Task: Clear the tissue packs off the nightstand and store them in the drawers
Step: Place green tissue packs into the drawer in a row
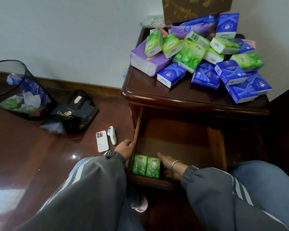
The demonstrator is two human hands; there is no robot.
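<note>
Green plastic-wrapped tissue packs (pixel 139 166), two of them, stand side by side in the near left corner of the open brown wooden drawer (pixel 215 147), between the two hands. The left hand (pixel 126 148) curls its fingers over the top edge of the drawer's left wall and grips it, just beside the pair. The right hand (pixel 168 164), with a silver bangle (pixel 175 164) on its wrist, reaches down into the drawer just right of the pair, thumb stretched out. Its fingers sink into shadow by the nearer pack, so I cannot tell whether they are straight, curled or touching it.

Beyond both hands, on the dark polished wooden nightstand (pixel 173 95), lies a loose heap of green, blue and purple tissue packs (pixel 207 64), with a brown patterned box (pixel 197 9) behind it.

By my reckoning the job is barely begun. Two packs are stored, the drawer floor past the right hand is bare, and nearly the whole heap has yet to come down.

On the floor left of the left hand lie a white phone (pixel 102 141) and a white controller (pixel 112 135). Farther off are a black mesh bin (pixel 15 90) and a black bag (pixel 73 110).
</note>
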